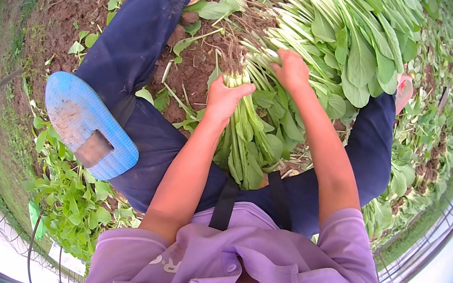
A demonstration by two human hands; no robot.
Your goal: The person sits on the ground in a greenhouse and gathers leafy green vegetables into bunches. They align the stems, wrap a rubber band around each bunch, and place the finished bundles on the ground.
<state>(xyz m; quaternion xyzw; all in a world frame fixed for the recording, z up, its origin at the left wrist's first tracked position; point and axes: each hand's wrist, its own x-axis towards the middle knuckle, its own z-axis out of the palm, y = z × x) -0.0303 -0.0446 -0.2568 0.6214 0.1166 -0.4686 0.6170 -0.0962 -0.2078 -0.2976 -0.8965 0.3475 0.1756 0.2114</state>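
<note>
My left hand (225, 100) grips a bunch of leafy greens (249, 134) around the pale stem bases. Its thin brown roots (232, 55) point away from me, and the leaves hang toward my lap. Just to the right, my right hand (292, 70) is closed on pale stems at the near edge of a large pile of the same greens (353, 42). Its fingertips are partly hidden among the stems. The pile lies with roots to the left and broad leaves to the right, beside my right knee.
Brown soil (186, 73) with loose leaves lies between my legs. A soil-stained blue foam pad (86, 121) rests on my left thigh. Growing greens (71, 193) stand at lower left. More greens (432, 127) cover the ground at right, near a pink plastic bag (403, 92).
</note>
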